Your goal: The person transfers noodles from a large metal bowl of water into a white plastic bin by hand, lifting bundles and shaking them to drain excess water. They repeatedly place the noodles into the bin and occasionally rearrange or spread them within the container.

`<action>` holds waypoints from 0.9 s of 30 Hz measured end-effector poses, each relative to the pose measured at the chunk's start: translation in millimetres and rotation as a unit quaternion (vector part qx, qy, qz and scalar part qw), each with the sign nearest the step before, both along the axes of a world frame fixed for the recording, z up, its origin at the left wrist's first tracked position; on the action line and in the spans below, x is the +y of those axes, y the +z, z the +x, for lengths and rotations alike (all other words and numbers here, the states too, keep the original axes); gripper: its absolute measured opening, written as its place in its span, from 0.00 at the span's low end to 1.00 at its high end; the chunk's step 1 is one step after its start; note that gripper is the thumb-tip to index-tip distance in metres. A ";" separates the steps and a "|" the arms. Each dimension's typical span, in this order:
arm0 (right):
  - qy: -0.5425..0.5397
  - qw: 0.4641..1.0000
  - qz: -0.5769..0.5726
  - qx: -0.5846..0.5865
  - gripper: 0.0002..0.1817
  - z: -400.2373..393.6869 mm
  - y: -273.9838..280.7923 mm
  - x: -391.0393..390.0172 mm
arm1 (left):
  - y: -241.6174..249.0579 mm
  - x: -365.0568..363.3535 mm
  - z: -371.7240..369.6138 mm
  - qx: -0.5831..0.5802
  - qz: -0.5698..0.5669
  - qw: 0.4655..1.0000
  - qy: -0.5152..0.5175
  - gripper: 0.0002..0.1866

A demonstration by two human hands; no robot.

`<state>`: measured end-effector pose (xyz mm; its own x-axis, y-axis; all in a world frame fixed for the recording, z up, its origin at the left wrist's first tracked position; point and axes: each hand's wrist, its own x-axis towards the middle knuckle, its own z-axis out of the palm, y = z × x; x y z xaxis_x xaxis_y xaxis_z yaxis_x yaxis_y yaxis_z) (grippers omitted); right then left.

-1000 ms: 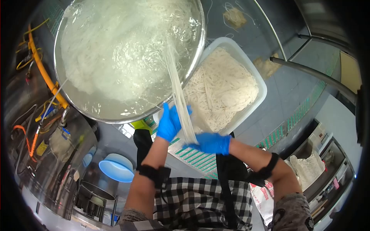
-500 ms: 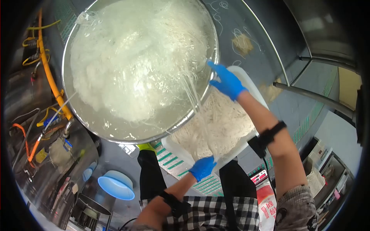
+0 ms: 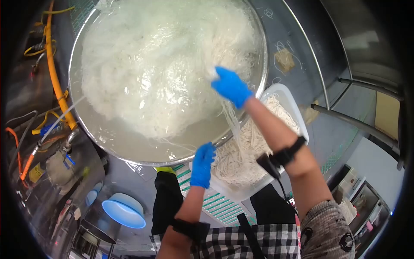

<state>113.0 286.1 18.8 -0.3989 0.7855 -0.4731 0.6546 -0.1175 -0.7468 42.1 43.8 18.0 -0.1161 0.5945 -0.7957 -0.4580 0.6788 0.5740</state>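
Observation:
A large round metal vat [image 3: 169, 164] holds cloudy water and a mass of pale noodles [image 3: 151, 73]. My right hand [image 3: 233, 87], in a blue glove, is over the vat's right side, its fingers closed on pale noodles at the fingertips. Below it, loose strands hang over the rim into a white plastic bin [image 3: 304, 129], where a heap of noodles [image 3: 239, 166] lies. My left hand [image 3: 202, 165], also gloved in blue, is at the vat's near rim, left of the bin. Its fingers point up, slightly bent and apart, with nothing visible in them.
An orange hose [image 3: 54, 77] and pipes run along the machinery on the left. A blue basin [image 3: 123, 210] stands on the floor at lower left. Metal frame rails [image 3: 364, 113] are on the right. Green-slotted drain grating [image 3: 217, 207] lies by my legs.
My right hand has moved from the rim inward over the vat to the noodles. My left hand has let go of the strands at the bin and moved up and left to the rim.

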 end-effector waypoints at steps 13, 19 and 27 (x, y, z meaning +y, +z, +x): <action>0.188 0.972 -0.109 0.085 0.21 111.5 228.3 -215.1 | 54.4 132.7 -4.5 -0.385 -0.023 0.899 0.205 0.24; 0.202 0.978 -0.042 0.020 0.20 189.0 191.3 -246.3 | 90.3 127.9 -31.7 -0.455 0.111 0.882 0.056 0.16; -0.324 0.815 -0.382 0.292 0.21 148.1 119.9 -163.8 | 164.5 12.2 69.2 -0.176 0.079 0.971 -0.144 0.09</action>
<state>261.1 122.3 138.7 -0.3491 0.4856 -0.8015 -0.1705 -0.8739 -0.4552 111.3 56.0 182.5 0.3352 0.6800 -0.6521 -0.4491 0.7238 0.5239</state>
